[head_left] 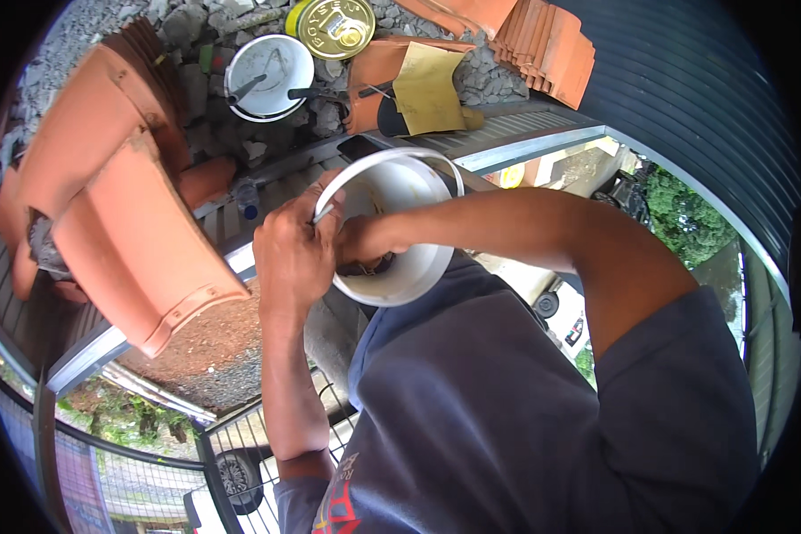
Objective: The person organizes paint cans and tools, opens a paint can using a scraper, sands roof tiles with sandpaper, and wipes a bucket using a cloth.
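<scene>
A white plastic bucket (pixel 423 262) is held tilted in front of my chest, its pale handle raised over the far side of the mouth. My left hand (pixel 295 245) is closed around the bucket's left rim, near the handle's end. From the right, my bent right arm reaches across the mouth, and my right hand (pixel 365 238) is down inside the bucket. Its fingers are hidden by the wall and the other hand. Some small dark stuff shows beneath it, too unclear to name.
Stacked orange roof tiles (pixel 142 231) lie at left, more tiles (pixel 547 49) at far right. Among grey rubble stand a white pail (pixel 285 67) with tools and a gold-lidded tin (pixel 336 27). A yellow sheet (pixel 427 89) lies nearby. Metal beams (pixel 534 147) frame openings to ground far below.
</scene>
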Tool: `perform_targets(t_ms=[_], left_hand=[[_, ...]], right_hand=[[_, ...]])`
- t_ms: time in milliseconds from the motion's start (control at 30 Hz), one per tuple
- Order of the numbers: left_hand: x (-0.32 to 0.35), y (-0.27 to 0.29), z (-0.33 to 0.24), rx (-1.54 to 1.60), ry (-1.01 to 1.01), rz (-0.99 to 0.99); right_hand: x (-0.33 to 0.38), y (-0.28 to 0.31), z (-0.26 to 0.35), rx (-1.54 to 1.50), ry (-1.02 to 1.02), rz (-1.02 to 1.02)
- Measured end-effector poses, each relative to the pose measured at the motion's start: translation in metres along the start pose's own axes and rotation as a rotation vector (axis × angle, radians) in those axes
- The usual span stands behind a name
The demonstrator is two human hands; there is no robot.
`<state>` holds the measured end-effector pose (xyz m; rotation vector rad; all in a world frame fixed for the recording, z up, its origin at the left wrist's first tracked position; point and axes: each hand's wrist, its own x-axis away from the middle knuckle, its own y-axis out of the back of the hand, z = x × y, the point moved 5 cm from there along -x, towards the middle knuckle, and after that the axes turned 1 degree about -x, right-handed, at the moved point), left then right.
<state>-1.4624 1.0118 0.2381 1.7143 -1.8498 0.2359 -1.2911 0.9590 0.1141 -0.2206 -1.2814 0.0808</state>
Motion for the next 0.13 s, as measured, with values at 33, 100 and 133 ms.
perform_targets(t_ms=[33, 100, 133], left_hand=[[0.002, 0.006, -0.003, -0.039, 0.012, -0.005], [0.009, 0.012, -0.005, -0.109, -0.042, -0.118], [0.010, 0.016, -0.006, -0.138, 0.051, -0.052]], right_hand=[[0.012, 0.008, 0.007, -0.281, -0.063, 0.035], [0.046, 0.034, 0.037, -0.708, -0.083, 0.070], [0.061, 0.054, 0.047, -0.763, -0.050, 0.015]])
